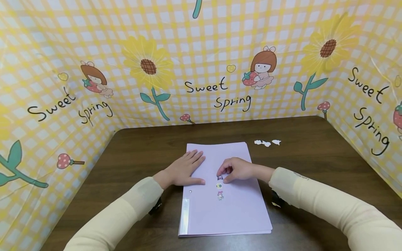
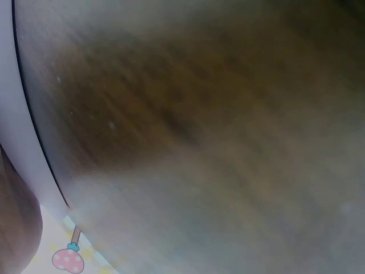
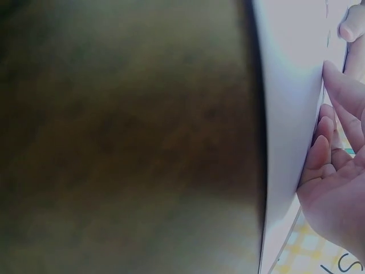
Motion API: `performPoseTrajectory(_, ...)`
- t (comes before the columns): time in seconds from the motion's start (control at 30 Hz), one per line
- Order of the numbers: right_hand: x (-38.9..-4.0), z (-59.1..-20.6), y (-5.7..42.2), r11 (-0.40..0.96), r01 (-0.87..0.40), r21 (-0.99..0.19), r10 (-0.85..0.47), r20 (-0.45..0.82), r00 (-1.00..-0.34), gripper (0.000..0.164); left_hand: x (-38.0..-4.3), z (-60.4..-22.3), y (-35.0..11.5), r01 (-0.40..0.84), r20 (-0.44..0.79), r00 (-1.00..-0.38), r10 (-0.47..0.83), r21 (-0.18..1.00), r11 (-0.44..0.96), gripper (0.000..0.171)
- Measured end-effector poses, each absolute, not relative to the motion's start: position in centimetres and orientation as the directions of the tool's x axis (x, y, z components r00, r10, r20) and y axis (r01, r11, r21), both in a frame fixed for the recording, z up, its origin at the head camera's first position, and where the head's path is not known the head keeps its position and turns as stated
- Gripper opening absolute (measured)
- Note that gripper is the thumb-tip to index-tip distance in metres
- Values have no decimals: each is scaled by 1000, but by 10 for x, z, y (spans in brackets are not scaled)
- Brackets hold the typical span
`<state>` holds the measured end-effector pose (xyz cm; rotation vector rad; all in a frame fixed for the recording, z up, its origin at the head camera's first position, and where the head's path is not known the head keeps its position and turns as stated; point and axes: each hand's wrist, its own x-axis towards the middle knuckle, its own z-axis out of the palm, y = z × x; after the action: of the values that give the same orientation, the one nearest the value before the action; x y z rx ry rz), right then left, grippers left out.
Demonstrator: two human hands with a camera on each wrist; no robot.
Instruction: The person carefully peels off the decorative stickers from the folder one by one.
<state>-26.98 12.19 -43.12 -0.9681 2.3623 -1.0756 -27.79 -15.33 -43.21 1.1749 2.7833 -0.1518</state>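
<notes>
A lilac file folder (image 1: pixel 232 216) lies on the brown table. My left hand (image 1: pixel 185 169) rests flat on its left side, fingers spread and thumb pointing right. Over the folder's middle, my right hand (image 1: pixel 237 169) has its fingers curled, and its thumb and index finger pinch a small dark-edged sticker (image 1: pixel 219 177) at the surface. Just below it is a round yellow-green sticker (image 1: pixel 219 186), then a cartoon sticker with a pink bow (image 1: pixel 220 196). The right wrist view shows the right hand (image 3: pixel 336 148) low along the folder's surface (image 3: pixel 288 114).
Three white paper scraps (image 1: pixel 266 143) lie on the table (image 1: pixel 150 143) beyond the folder's upper right corner. A clear label pocket (image 1: pixel 185 216) runs along the folder's lower left edge. Yellow checked cloth (image 1: pixel 201 52) hangs around the table's back and sides.
</notes>
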Motion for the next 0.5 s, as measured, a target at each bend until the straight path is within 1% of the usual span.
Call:
performPoseTrajectory(0.3,-272,-434,121,485,-445,-753,-716,-50,-697,18,-277,-433,-154,717,-140,-693,707,-33,696,103)
performPoseTrajectory(0.5,-271,-430,120,508,-430,-746,-702,-70,-708,19,-278,-433,-155,717,-133,-694,708,-30,697,103)
